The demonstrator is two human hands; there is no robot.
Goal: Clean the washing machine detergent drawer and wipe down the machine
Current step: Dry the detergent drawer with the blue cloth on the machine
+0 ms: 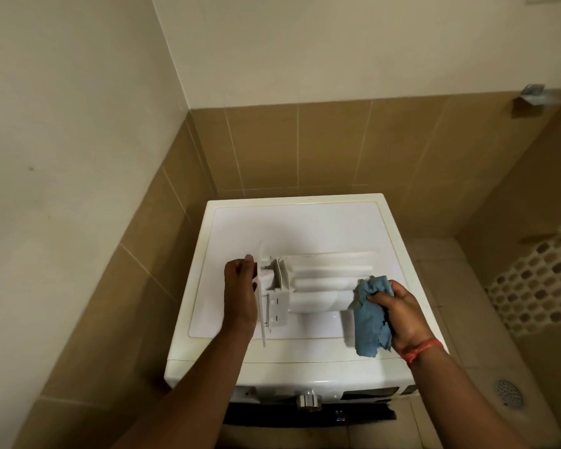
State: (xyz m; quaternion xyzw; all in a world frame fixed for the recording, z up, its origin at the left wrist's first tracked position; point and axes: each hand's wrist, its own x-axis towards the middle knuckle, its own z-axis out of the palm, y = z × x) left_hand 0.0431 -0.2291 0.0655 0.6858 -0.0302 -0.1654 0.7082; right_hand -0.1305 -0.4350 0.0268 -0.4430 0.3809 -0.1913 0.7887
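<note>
R hand (pixel 402 314) grips blue cloth (pixel 370 314) at drawer (pixel 318 283) end; L hand (pixel 240 286) holds front, fingers hidden

The detergent drawer (pixel 318 280) lies on the washing machine (pixel 292 222), between left hand (pixel 240 286) and right hand (pixel 402 312).

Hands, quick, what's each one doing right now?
Left hand: holds the detergent drawer by its front panel.
Right hand: grips the blue cloth at the drawer's far end.
</note>
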